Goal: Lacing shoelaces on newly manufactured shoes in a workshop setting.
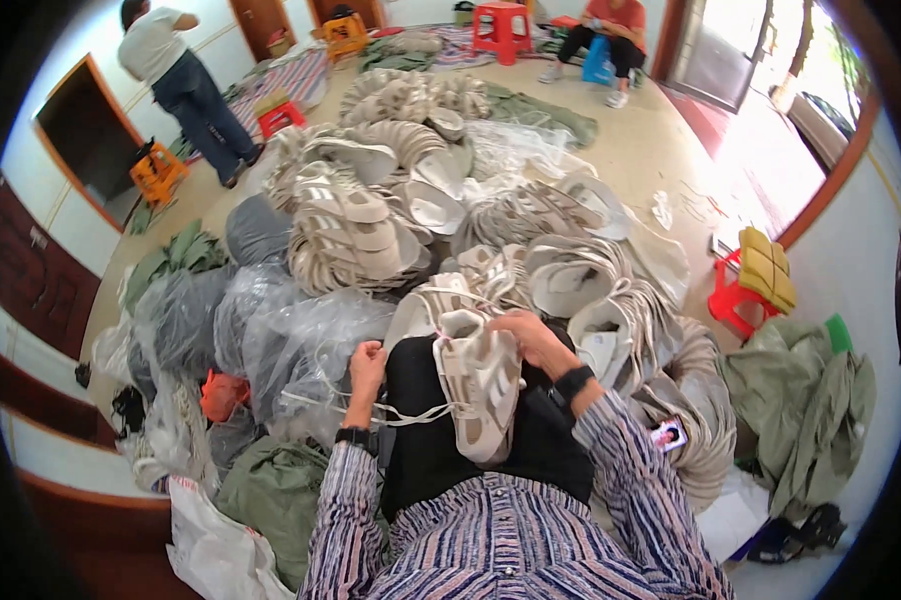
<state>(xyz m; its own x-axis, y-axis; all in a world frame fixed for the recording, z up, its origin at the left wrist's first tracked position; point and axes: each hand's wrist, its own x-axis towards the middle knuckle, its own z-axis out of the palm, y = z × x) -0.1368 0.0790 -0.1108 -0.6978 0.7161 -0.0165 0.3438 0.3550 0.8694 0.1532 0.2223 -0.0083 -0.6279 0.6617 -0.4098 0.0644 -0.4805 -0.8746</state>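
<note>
A beige and white shoe upper (476, 390) rests on my dark-trousered lap, its toe toward me. My right hand (531, 338) is closed on the upper's right side near the ankle opening. To the left of it my left hand (368, 368) is raised with fingers pinched together on a thin white shoelace. That shoelace (411, 415) runs from the middle of the upper leftward past my left wrist, where it loops. Exactly where the fingers grip the lace is too small to make out. Both wrists wear dark bands.
Stacks of nested shoe uppers (341, 225) spread ahead and to my right. Plastic-wrapped bundles (281, 320) lie at left, green cloth (806, 400) at right. A red stool (736, 300) bears yellow bundles. One person (186, 80) stands far left; another (611, 45) sits at the back.
</note>
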